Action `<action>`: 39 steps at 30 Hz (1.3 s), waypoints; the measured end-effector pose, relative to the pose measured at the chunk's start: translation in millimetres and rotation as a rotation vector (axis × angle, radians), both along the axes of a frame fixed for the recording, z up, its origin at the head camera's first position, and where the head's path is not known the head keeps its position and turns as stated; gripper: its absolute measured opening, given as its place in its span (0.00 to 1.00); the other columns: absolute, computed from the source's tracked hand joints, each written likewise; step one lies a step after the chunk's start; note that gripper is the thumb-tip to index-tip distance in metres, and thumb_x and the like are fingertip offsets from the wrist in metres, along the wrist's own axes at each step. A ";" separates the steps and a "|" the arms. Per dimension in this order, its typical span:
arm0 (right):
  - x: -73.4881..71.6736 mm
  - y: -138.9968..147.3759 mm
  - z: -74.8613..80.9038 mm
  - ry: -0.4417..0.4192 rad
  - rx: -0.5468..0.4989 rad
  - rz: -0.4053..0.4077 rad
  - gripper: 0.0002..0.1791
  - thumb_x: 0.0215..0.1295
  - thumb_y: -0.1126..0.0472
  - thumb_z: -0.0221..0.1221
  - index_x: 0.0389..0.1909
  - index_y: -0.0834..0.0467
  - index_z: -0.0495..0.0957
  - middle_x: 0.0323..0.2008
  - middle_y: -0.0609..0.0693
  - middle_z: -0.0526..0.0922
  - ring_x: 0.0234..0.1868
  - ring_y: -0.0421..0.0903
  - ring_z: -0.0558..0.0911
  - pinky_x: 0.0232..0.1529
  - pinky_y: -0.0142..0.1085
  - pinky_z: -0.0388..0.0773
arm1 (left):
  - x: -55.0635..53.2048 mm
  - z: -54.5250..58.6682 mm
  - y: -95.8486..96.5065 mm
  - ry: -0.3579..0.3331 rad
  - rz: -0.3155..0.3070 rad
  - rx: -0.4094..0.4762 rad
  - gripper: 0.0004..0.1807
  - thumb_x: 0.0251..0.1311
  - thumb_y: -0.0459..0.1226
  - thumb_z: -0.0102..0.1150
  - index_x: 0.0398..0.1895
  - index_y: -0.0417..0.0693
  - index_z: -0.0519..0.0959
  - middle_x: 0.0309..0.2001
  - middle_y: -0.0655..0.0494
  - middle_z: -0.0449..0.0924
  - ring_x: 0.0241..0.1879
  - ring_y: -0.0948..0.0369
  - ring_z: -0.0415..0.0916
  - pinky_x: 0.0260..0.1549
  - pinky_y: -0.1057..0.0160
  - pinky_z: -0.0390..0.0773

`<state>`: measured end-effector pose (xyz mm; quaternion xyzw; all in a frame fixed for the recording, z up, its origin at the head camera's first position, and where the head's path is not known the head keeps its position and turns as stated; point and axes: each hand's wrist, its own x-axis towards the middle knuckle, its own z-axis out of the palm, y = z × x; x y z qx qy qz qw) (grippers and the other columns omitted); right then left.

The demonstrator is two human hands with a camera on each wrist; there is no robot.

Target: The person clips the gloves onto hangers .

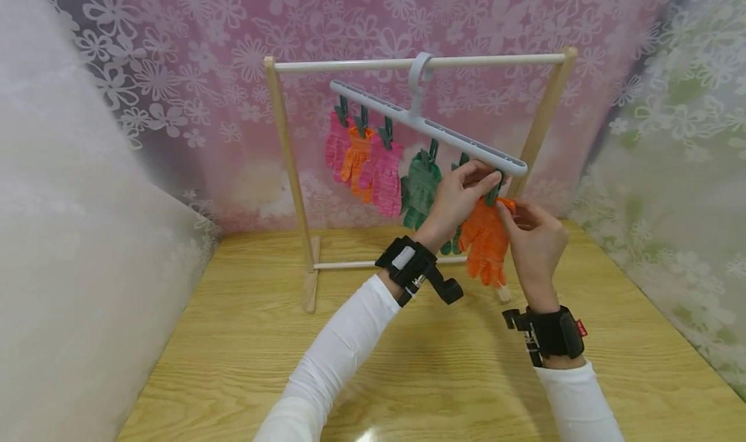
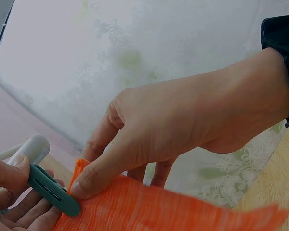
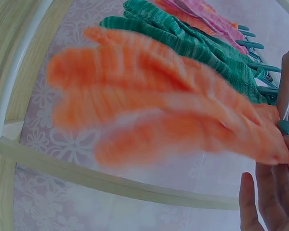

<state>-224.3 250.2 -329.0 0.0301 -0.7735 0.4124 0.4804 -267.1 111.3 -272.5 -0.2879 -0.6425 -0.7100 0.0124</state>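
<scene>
An orange knitted glove point(image 1: 485, 243) hangs fingers down at the right end of a white hanger point(image 1: 431, 128), a dark green clip point(image 1: 493, 191) on its cuff. My left hand point(image 1: 451, 202) pinches that clip between thumb and fingers. With thumb and fingertips my right hand point(image 1: 537, 238) pinches the cuff's right side. In the left wrist view the clip point(image 2: 53, 190) lies over the cuff edge, close to the right thumb. The glove's fingers point(image 3: 120, 96) spread out in the right wrist view, slightly blurred.
Further along the hanger, clips hold green gloves point(image 1: 422, 186), a smaller orange glove point(image 1: 357, 160) and pink gloves point(image 1: 384, 176). The tilted hanger hooks over the white rod point(image 1: 350, 65) of a wooden stand point(image 1: 289, 170) on a wood-grain table point(image 1: 245, 364). Floral curtains point(image 1: 233, 15) surround it.
</scene>
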 end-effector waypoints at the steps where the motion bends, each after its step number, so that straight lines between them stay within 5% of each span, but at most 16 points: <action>1: 0.2 -0.7 1.1 0.012 -0.006 -0.001 0.14 0.65 0.57 0.70 0.42 0.65 0.88 0.35 0.63 0.89 0.29 0.14 0.74 0.35 0.14 0.71 | 0.1 0.5 0.1 -0.001 0.002 -0.001 0.14 0.73 0.38 0.58 0.55 0.41 0.81 0.55 0.47 0.82 0.48 0.73 0.77 0.49 0.71 0.77; 14: -4.1 -3.5 3.4 0.051 -0.067 0.053 0.13 0.64 0.59 0.70 0.43 0.65 0.89 0.35 0.65 0.88 0.30 0.17 0.78 0.38 0.15 0.76 | -0.3 -1.5 1.0 0.037 0.018 -0.014 0.14 0.73 0.38 0.59 0.56 0.42 0.81 0.55 0.48 0.84 0.53 0.70 0.79 0.55 0.71 0.76; 22: -2.6 -3.4 -1.1 0.034 -0.135 0.082 0.11 0.64 0.61 0.70 0.45 0.61 0.89 0.38 0.59 0.89 0.30 0.23 0.81 0.37 0.17 0.78 | 3.6 -3.7 0.4 0.084 0.047 -0.093 0.21 0.74 0.39 0.58 0.66 0.42 0.77 0.61 0.48 0.81 0.60 0.63 0.78 0.56 0.73 0.76; 32: -0.4 2.9 -10.1 -0.048 -0.140 0.057 0.14 0.65 0.58 0.69 0.48 0.61 0.87 0.40 0.59 0.88 0.31 0.23 0.79 0.35 0.17 0.75 | 5.5 -4.4 -1.1 0.125 0.047 -0.053 0.23 0.70 0.35 0.61 0.67 0.40 0.75 0.63 0.45 0.79 0.59 0.61 0.80 0.54 0.74 0.77; 39: -1.3 14.0 -23.4 -0.109 -0.077 0.017 0.17 0.62 0.58 0.72 0.49 0.63 0.87 0.39 0.62 0.89 0.30 0.18 0.76 0.34 0.13 0.73 | -1.5 -12.4 -6.6 0.181 -0.012 -0.065 0.25 0.70 0.32 0.60 0.69 0.39 0.73 0.65 0.43 0.77 0.60 0.61 0.79 0.55 0.73 0.77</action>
